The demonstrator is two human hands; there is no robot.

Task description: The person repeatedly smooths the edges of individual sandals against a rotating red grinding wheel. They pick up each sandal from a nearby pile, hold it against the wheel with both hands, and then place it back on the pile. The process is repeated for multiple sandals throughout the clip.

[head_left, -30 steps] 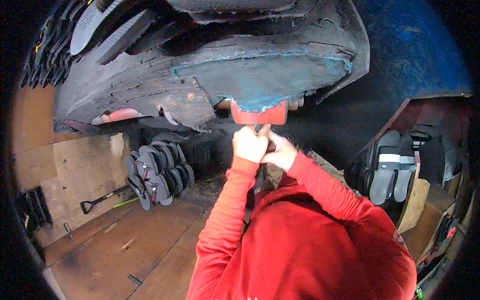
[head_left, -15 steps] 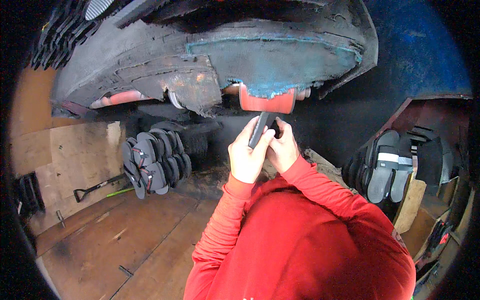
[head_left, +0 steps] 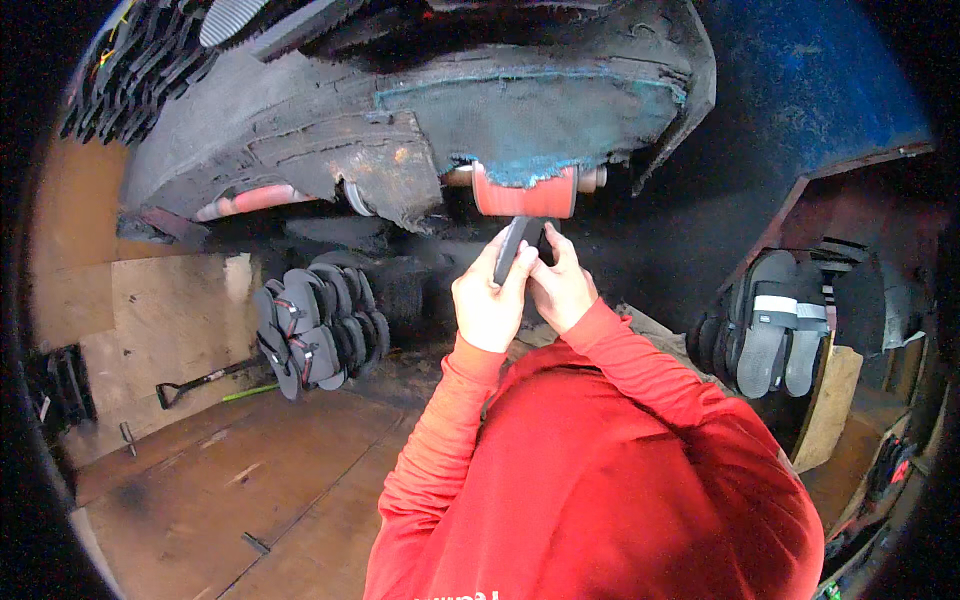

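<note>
A dark flat piece (head_left: 512, 255) tilts upward just below the lower edge of a red roller (head_left: 525, 202); contact is unclear. The left hand (head_left: 486, 303) pinches it, the right hand (head_left: 563, 288) curls around its right side. Ragged bluish cloth (head_left: 540, 125) overlaps the roller's top.

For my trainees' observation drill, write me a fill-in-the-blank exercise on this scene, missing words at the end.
1. The left hand and right hand hold a flat, dark-grey slab, its far end near a wide, smooth belt coloured ____.
2. A frayed, blue-edged grey sheet overlaps the belt's ____ edge in the picture.
3. A flat grey sandal with a white strap is on the person's ____ side.
4. A black, D-handled tool is on the person's ____ side.

Missing words: red; upper; right; left.
</note>
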